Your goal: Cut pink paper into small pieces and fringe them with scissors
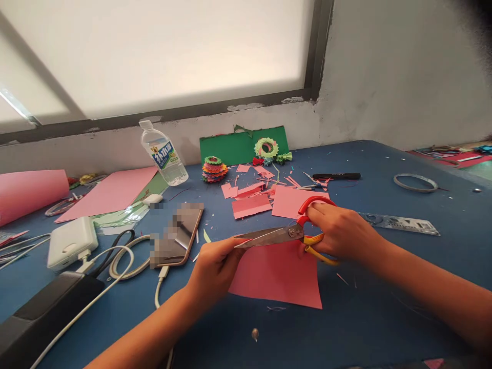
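Observation:
My right hand (336,228) grips a pair of scissors (274,236) by their red and yellow handles. The blades point left, slightly parted, and cross above the top edge of a pink paper sheet (279,277). At the sheet's upper left corner my left hand (215,266) is closed on the paper, with the blade tips beside its fingers. Some of those fingers are hidden. Behind the scissors lie another pink sheet (286,200), a folded pink piece (251,207) and many pink scraps (229,190).
A water bottle (164,156) stands tilted near the wall, with a layered paper ornament (214,170) and green card (226,148) beside it. Left are a phone (180,236), white power bank (73,242) and cables. Right are a black marker (336,176), tape ring (415,183) and clear ruler (407,224).

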### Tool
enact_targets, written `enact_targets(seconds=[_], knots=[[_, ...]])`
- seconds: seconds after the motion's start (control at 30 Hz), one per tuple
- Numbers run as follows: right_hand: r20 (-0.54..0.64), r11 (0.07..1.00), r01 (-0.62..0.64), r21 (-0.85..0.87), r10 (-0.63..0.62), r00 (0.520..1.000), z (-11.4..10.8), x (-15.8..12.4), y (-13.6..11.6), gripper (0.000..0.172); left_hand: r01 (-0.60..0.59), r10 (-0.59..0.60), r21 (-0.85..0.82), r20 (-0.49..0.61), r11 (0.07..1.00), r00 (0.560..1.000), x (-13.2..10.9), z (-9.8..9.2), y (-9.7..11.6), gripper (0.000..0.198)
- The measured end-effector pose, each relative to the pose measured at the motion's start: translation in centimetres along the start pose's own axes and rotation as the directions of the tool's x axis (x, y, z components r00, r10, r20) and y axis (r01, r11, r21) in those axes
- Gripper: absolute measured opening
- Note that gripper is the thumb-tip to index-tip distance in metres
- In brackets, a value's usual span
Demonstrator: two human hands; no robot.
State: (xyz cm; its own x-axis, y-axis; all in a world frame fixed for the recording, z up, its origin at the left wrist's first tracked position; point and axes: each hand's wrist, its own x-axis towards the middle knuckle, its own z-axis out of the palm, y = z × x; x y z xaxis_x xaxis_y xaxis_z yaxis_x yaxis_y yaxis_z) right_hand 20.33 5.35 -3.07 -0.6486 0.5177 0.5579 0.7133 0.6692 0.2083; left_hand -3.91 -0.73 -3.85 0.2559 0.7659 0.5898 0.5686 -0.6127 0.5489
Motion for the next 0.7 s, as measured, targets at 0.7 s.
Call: enact_targets(seconds=[0.7], knots=[[-0.007,0.999,0.028,0.017,-0.028,1.0,-0.05,0.0,-0.01,0.044,0.016,-0.016,0.025,0.018,1.0,1.0,-0.01,-0.04,-0.03,0.029]])
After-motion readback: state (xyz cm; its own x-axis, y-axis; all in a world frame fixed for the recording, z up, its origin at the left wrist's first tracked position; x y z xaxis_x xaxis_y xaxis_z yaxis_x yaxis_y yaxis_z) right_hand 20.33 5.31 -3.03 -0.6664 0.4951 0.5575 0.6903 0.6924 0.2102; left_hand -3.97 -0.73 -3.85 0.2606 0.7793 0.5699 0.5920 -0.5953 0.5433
